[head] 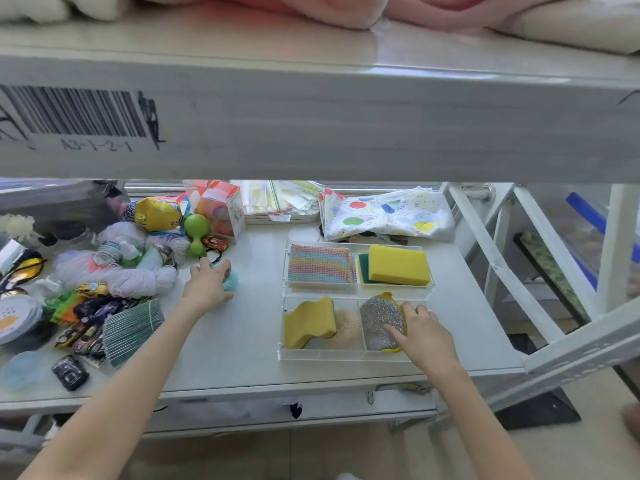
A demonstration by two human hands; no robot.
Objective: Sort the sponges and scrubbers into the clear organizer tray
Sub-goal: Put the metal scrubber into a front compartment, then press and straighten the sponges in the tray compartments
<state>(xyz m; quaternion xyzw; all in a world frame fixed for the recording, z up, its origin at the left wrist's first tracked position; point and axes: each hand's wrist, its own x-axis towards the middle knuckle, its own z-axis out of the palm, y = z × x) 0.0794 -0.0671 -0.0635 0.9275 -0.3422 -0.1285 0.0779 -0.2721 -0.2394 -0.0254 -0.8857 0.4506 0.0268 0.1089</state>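
A: Nearest first. Right hand (420, 332) in the tray's (349, 356) front right compartment, fingers flat on the silver scrubber (382, 322). Pressing it down, not clenched round it. The scrubber has a yellow backing showing at its edges.

B: Handling?

A: Judged light and springy, with a rough mesh face that should not slip. It will likely puff back up unless seated low. Best held by the edges, thumb under the yellow rim.

B: Front left compartment?

A: A wavy sponge (309, 322), yellow, tilted against the wall, and a tan scrubber (347, 325) beside it. Both look soft.

B: The left hand (209, 284)?

A: Out on the bench (249, 337), well left of the tray. It is curled over a teal scrubber (230, 280), mostly hidden under the fingers. Whether the grip has closed or the hand only rests on it, I cannot tell.

B: How will that one take?

A: It looks small, rounded and squashy. A loose pinch across its width should do; light enough for one hand.

B: Farther back?

A: Rear left compartment holds a rainbow cloth (320, 263), flat and floppy. Rear right holds a block sponge (398, 265), yellow over green, the firmest of the lot. Left of the hand sits a clutter pile (104, 271) of yarn and toys, not for the tray.

B: Progress?

A: The teal piece looks like the last one outside the tray.
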